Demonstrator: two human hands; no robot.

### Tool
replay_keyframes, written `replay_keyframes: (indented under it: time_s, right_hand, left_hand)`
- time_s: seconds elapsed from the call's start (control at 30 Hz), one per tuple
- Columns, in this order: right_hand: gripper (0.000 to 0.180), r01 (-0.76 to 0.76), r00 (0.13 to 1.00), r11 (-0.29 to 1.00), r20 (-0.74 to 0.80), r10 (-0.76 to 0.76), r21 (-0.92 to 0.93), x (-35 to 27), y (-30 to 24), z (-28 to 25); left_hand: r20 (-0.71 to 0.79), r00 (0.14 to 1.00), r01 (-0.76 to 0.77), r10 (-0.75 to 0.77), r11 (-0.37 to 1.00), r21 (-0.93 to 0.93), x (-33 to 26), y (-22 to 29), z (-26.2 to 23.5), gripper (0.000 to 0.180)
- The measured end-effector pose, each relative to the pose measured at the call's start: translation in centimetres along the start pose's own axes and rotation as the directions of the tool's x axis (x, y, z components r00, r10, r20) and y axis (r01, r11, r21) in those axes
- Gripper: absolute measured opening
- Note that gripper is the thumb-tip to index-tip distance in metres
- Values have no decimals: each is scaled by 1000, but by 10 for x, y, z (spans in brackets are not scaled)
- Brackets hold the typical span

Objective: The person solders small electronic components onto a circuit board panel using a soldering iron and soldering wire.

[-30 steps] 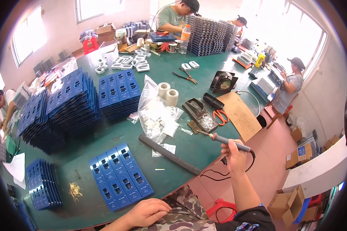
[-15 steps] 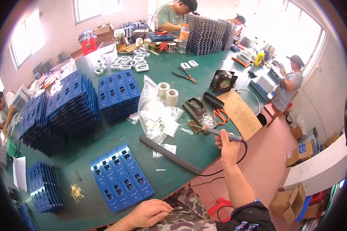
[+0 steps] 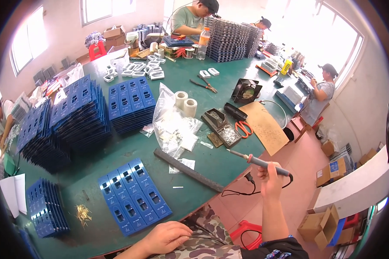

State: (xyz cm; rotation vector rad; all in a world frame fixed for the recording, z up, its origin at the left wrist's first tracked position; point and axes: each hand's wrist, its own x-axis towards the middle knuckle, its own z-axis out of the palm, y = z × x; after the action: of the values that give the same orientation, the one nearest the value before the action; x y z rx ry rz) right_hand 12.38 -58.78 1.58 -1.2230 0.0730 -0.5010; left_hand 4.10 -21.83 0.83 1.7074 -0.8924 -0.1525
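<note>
Held in my right hand (image 3: 271, 180) is a soldering iron (image 3: 263, 162) with a grey handle. Its tip points left, just past the near right table edge, below a small brown pad (image 3: 215, 139). My left hand (image 3: 167, 237) rests on the camouflage cloth over my lap, fingers laid loosely together, with nothing visible in them. Beside it, on the green table (image 3: 129, 149), lies a blue panel sheet (image 3: 143, 203) with rows of rectangular cut-outs. Black trays (image 3: 212, 121) with small metal bits stand beyond the iron.
Tall stacks of blue panels (image 3: 80, 110) fill the left side. A dark bar (image 3: 188, 169), a plastic bag (image 3: 170, 125), white rolls (image 3: 189, 107), orange scissors (image 3: 245, 129), pliers (image 3: 204, 85) and a fan (image 3: 246, 90) lie around. Other people work at the far side and both ends.
My right hand has drawn the soldering iron down and right, lifting its tip away from the brown pad. The iron's cable hangs differently. My left hand stays in place.
</note>
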Motion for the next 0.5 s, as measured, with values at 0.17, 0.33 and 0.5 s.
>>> replay_keyframes:
  time_s: [0.17,0.33,0.5]
  right_hand:
    - [17,142,972,989,185,-147,38,-19,-12,0]
    - [29,325,875,945,384,-294,-18,-8,-1,3]
    - [33,636,718,652,626,-305,-412,13,1,34]
  left_hand:
    - [-15,1000,3,-3,1000,6,-2,-1,1,8]
    - [-29,999,-15,16,1000,16,-3,0,1,8]
    - [-23,1000,-19,20,1000,16,-1,0,1,8]
